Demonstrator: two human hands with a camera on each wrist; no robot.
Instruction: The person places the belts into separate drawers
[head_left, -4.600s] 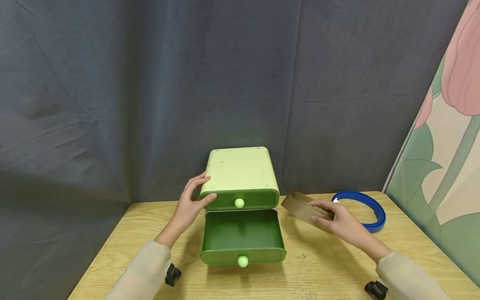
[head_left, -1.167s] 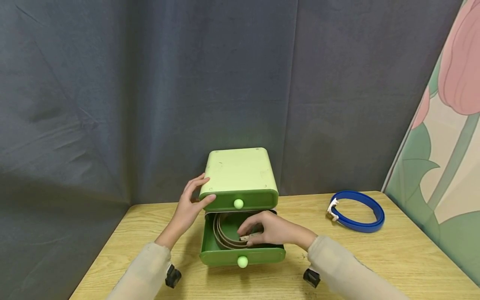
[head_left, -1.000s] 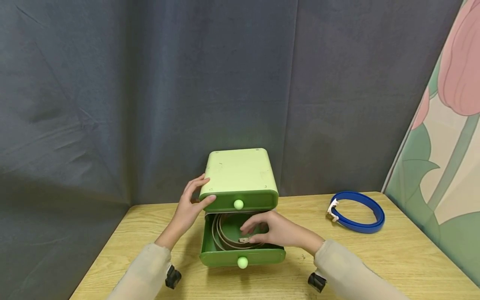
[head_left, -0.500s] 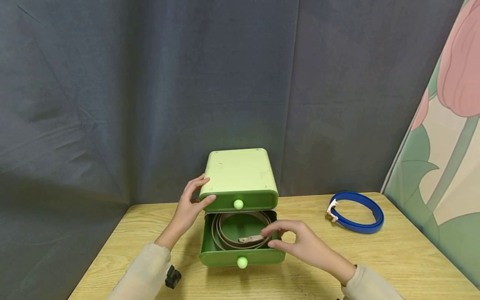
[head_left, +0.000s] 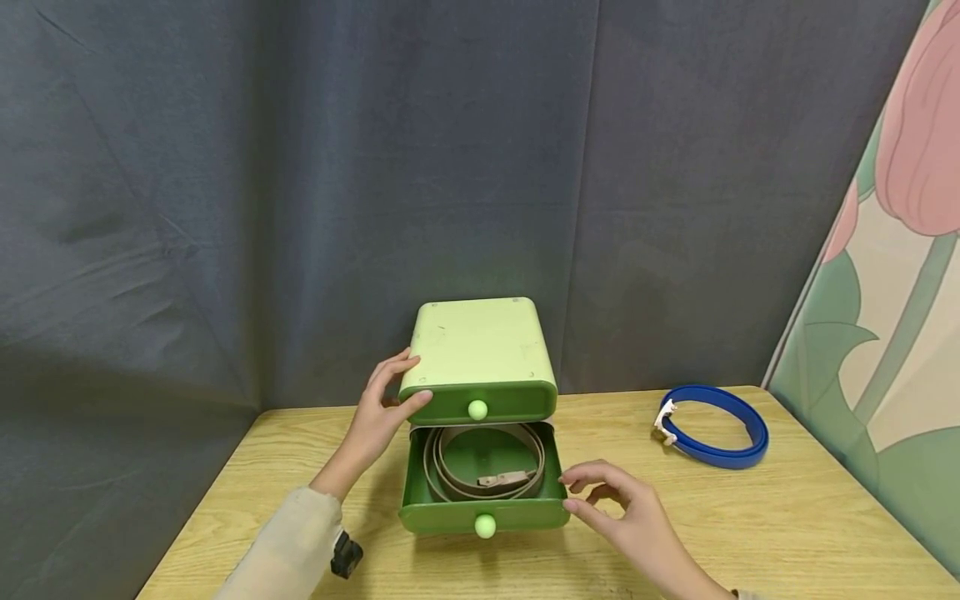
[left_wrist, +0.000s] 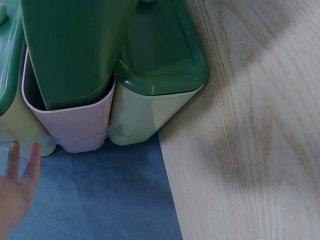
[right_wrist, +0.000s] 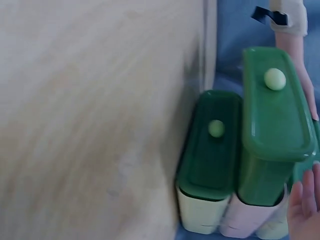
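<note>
The right hand (head_left: 626,508) has drawn back from the pulled-out drawer (head_left: 442,518), where a second ago it reached over the brown belt (head_left: 487,491); a few seconds ago that belt was in its grip above the surface (head_left: 712,525). The belt now lies coiled inside the drawer, its pale end piece (head_left: 510,478) toward the front. The right hand's grip is apart, thumb and index finger spread at the drawer's right front corner; whether they touch it I cannot tell. The left hand (head_left: 375,421) is where it was, its grip also apart, fingers against the left side of the pale green box (head_left: 483,342) and thumb at the front edge of the upper drawer (head_left: 517,402). The left wrist view shows the pulled-out drawer sticking out of a pink casing (left_wrist: 75,127), the middle of three sections. To the right, a blue belt (head_left: 738,456) with a white buckle (head_left: 665,421) lies coiled, unmoved, well apart from the box. Behind hangs a dark curtain (head_left: 420,167).
</note>
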